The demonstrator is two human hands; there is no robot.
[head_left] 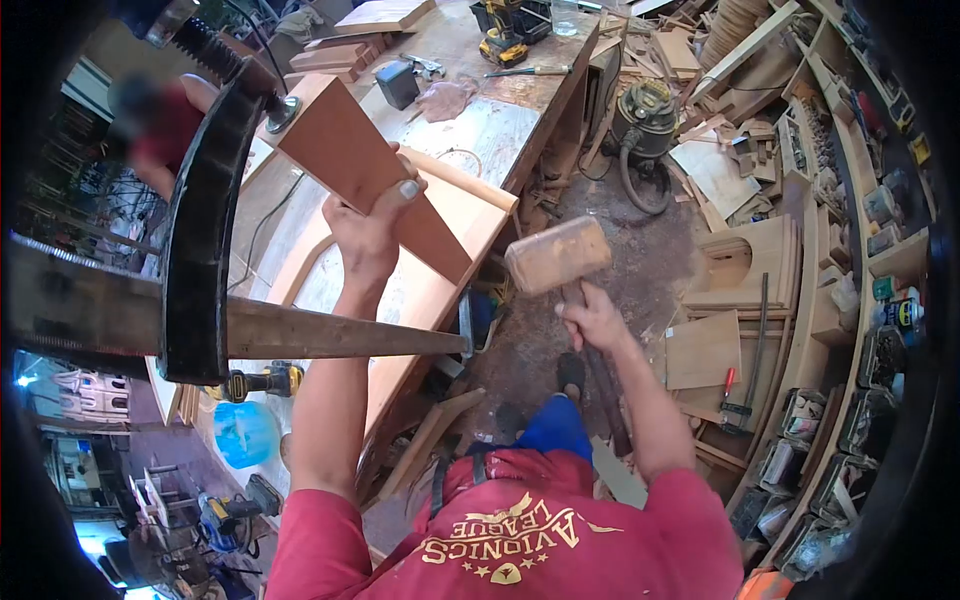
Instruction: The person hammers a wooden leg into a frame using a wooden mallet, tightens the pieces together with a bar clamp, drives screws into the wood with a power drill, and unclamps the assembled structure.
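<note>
My left hand (368, 228) is wrapped round a reddish-brown wooden board (345, 145), its thumb across the near face. The board slants over the workbench (500, 120). Its upper end meets the screw pad of a big black bar clamp (195, 240), whose long steel bar (330, 332) runs across in front of my left forearm. Under the board lies a pale wooden frame (465, 190) with a curved inner edge. My right hand (598, 318) grips the handle of a wooden mallet (560, 252), its worn block head raised beside the bench, apart from the board.
Another person (175, 130) in a red shirt is at the far left. A shop vacuum (645, 120) stands on the floor beyond the bench. Yellow drills (503, 48), a blue-grey box (397, 85) and a blue container (247, 435) rest on the bench. Shelves (850, 200) line the right.
</note>
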